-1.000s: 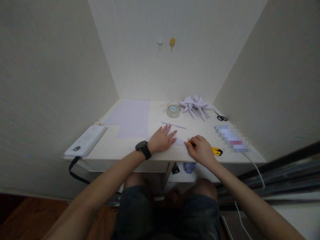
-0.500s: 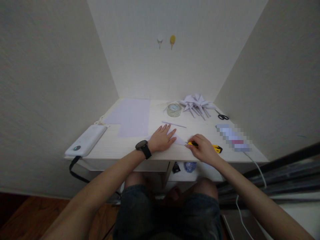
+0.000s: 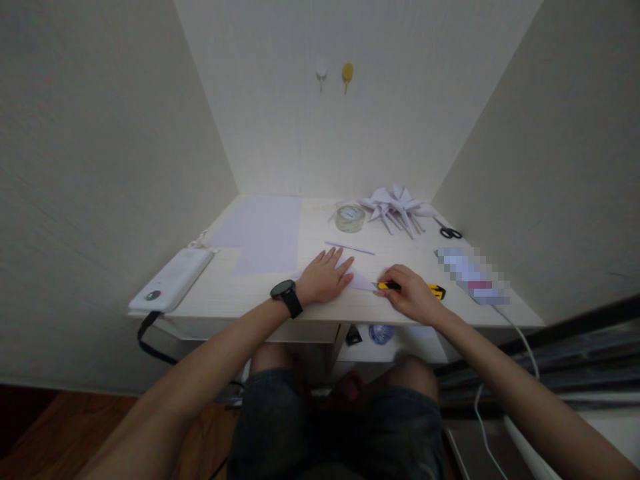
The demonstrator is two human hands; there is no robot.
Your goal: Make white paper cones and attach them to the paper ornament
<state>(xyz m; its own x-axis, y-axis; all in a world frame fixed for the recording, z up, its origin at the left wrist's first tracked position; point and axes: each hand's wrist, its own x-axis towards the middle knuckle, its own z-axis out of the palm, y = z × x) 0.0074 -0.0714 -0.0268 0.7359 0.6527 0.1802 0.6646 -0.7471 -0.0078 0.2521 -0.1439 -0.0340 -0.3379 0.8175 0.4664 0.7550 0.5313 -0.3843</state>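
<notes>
My left hand [image 3: 327,275] lies flat with its fingers spread on a folded piece of white paper [image 3: 361,280], covering most of it. A pointed corner of the paper shows to the right of my fingers. My right hand [image 3: 407,292] grips a yellow and black utility knife [image 3: 437,291], its blade end pointing left at that corner. Whether the blade touches the paper I cannot tell. Just beyond my left fingertips lies a thin rolled paper stick [image 3: 350,248].
White paper sheets [image 3: 267,233] lie at the back left, near a white power bank [image 3: 173,280]. Behind my hands are a tape roll [image 3: 350,219] and folded paper spikes [image 3: 396,205]. Black-handled scissors [image 3: 450,233] and a blurred-out phone-like device [image 3: 470,277] with a cable are at the right.
The camera view has shifted slightly. Both hands stay in nearly the same place, the left on the paper and the right around the knife.
</notes>
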